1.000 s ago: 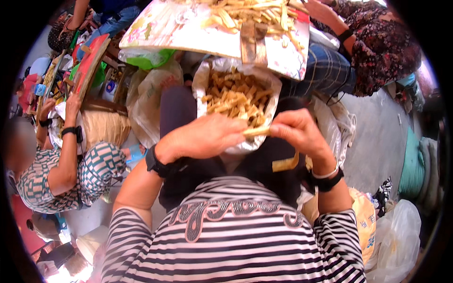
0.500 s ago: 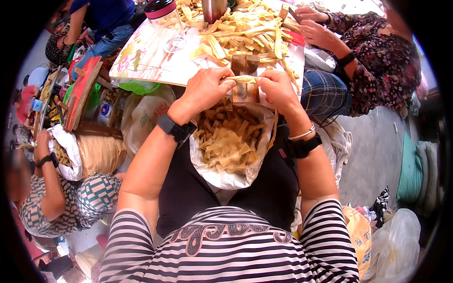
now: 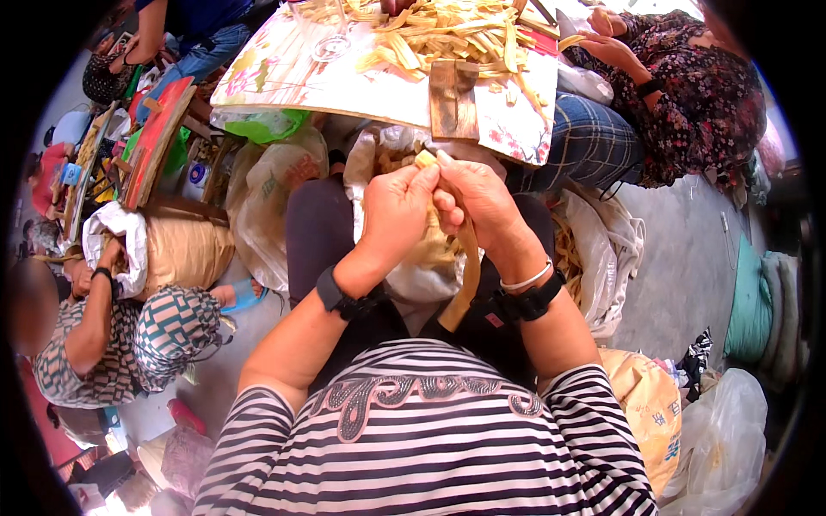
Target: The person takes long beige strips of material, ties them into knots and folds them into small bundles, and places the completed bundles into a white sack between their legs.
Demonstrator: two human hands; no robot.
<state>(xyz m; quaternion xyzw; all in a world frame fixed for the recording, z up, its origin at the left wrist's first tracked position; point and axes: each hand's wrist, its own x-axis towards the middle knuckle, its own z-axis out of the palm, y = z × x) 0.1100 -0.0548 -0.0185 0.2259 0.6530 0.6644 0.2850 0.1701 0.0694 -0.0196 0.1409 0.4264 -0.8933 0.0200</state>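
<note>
- Pinching a folded pale strip [image 3: 426,160] between the thumbs and fingertips of left hand [image 3: 396,211] and right hand [image 3: 477,202], brought together and nearly touching; probably gripped from both sides to stop the fold springing open.
- Noted trailing below the right hand: a longer tan strip [image 3: 467,284], hanging toward the lap; cannot tell whether joined to the folded piece.
- Holding all this above a white bag [image 3: 422,287] of short cut pieces [image 3: 433,248], set between the legs [image 3: 311,224], likely for steadiness and for catching bits.
- Seen at the near edge of the patterned table [image 3: 275,95]: a wooden block [image 3: 453,107], perhaps placed for easy reach.
- Heaped beyond: loose yellow strips [image 3: 469,43], apparently spread within reach.
</note>
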